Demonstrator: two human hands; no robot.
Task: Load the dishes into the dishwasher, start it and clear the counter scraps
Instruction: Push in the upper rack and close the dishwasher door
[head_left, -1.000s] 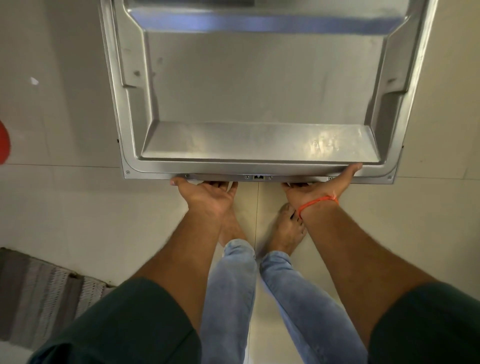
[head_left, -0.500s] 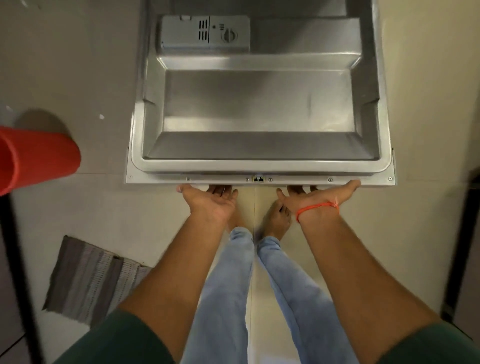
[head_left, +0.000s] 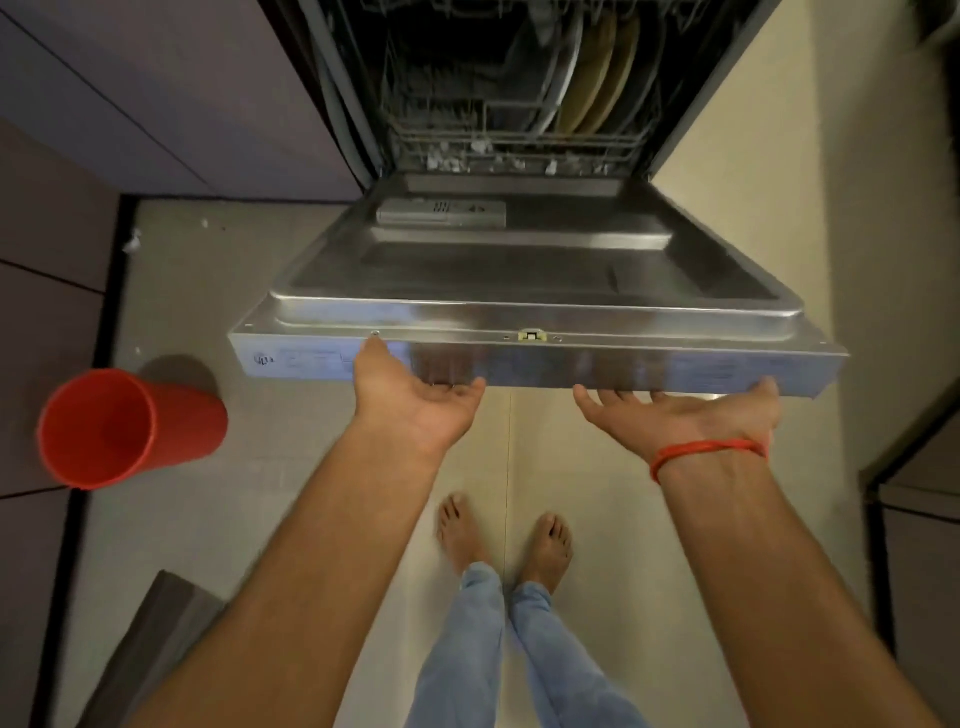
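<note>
While the one dishwasher (head_left: 519, 88) sits wide open between the cabinets, its one door (head_left: 535, 291) hangs partway up, stainless steel inner face showing, with a grey detergent box (head_left: 441, 213) set into it near the hinge. Front edge of the door is a flat metal strip with a small latch (head_left: 532, 335) in the middle and a pale label at the left end. Inside there's one wire rack (head_left: 519, 140), and three plates (head_left: 597, 73) stand on edge in it on the right, one whitish and two tan; the rest in there is too dark to make out. One red cup-shaped bin (head_left: 119, 428) stands on the floor (head_left: 291, 260) to the left. Two hands are under the door's front edge, palms up: left hand (head_left: 415, 395) has its thumb up against the front strip and fingers flat underneath, right hand (head_left: 675, 410) has fingers spread straight beneath the edge, both pressing, neither curled round anything. One red thread band (head_left: 706, 452) on the right wrist. Two bare feet (head_left: 504, 540) below.
</note>
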